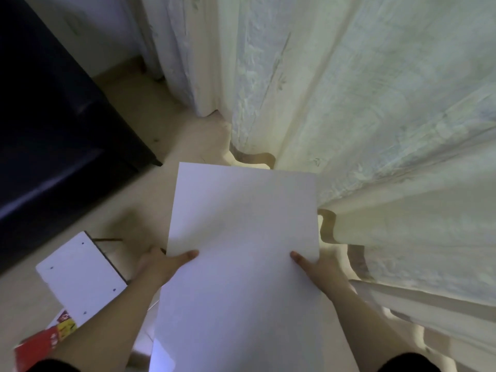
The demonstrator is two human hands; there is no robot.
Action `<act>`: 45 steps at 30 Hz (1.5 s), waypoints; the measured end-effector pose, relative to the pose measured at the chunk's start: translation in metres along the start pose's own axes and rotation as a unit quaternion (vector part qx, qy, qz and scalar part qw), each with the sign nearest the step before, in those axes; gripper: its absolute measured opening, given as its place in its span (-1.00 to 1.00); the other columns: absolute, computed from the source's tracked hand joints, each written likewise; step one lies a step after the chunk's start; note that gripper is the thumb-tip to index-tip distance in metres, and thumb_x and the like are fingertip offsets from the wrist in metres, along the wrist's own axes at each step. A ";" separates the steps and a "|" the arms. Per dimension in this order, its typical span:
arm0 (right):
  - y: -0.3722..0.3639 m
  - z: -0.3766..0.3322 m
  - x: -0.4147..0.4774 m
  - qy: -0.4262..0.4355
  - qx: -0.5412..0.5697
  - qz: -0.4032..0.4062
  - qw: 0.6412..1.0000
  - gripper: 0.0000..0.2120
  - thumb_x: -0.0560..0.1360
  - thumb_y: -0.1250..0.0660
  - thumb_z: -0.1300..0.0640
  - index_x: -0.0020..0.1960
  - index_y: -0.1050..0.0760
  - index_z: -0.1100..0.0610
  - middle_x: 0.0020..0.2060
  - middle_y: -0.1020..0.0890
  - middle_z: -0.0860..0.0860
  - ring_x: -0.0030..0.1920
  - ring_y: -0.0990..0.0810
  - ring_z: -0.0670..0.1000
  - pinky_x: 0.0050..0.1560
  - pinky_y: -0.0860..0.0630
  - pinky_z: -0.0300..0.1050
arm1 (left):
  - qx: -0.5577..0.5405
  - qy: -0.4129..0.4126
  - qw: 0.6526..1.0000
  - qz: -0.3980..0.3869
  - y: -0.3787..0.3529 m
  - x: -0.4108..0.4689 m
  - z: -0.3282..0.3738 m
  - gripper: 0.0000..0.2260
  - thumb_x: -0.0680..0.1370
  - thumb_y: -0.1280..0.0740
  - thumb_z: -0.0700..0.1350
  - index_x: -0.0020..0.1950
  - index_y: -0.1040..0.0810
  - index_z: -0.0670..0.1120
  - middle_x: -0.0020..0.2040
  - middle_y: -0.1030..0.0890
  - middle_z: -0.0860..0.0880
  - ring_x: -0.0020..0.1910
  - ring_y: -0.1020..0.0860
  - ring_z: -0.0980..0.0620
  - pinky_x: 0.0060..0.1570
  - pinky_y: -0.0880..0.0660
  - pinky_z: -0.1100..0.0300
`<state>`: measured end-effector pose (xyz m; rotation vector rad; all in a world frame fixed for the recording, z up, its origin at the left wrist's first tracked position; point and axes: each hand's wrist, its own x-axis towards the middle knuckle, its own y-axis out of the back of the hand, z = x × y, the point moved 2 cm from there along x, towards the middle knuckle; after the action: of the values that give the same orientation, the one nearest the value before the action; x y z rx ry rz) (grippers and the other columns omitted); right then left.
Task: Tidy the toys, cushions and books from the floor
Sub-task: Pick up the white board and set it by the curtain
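Overhead, pale curtains [362, 103] fill the view from twelve to four o'clock, hanging down to the beige floor [150, 189]. Dark furniture [48, 135] stands at ten o'clock. A large white sheet [241, 251] is held above the floor from the centre down to six o'clock. The left hand [163, 264] and right hand [319, 269] pinch its side edges, thumbs on top, fingers hidden beneath. A small white panel [80, 275] lies at eight o'clock, with a red printed item [40, 347] at seven.

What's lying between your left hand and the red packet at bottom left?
In the head view, a small white panel with dark dots lies on the floor between the left hand and the red packet.
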<state>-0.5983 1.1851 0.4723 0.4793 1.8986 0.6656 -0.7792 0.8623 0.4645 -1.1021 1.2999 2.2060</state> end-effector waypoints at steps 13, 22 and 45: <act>-0.042 -0.008 0.081 -0.060 0.046 -0.075 0.994 -0.27 0.46 -0.33 -0.25 0.41 -0.35 0.24 0.27 -0.53 0.16 0.25 -0.51 0.14 0.05 -0.33 -0.18 | -0.011 0.029 0.999 -0.022 -0.046 0.109 -0.010 0.14 -0.17 -0.38 0.59 0.18 -0.53 -0.16 0.10 -0.62 -0.07 0.00 -0.61 -0.09 0.01 -0.59 0.01; -0.056 -0.010 0.111 -0.052 0.044 -0.069 0.995 -0.27 0.44 -0.34 -0.27 0.41 -0.36 0.20 0.26 -0.55 0.15 0.23 -0.52 0.15 0.11 -0.40 -0.13 | 0.027 0.027 0.999 0.002 -0.055 0.125 0.019 0.01 0.10 -0.43 0.48 0.30 -0.43 -0.21 0.23 -0.54 -0.12 0.15 -0.53 -0.14 0.07 -0.50 0.08; -0.087 -0.016 0.090 0.100 -0.121 0.071 0.985 0.16 0.32 -0.52 -0.14 0.57 0.24 0.12 0.55 0.09 0.19 0.54 0.05 0.16 0.49 -0.05 0.01 | 0.112 -0.161 0.977 0.085 -0.129 0.063 0.006 0.06 0.38 -0.38 0.30 0.55 0.29 -0.05 0.54 0.34 -0.05 0.52 0.31 -0.12 0.49 0.11 -0.11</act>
<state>-0.6513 1.1689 0.3590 0.4073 1.9489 1.0589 -0.7406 0.9288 0.3438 -0.5403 1.4932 2.1733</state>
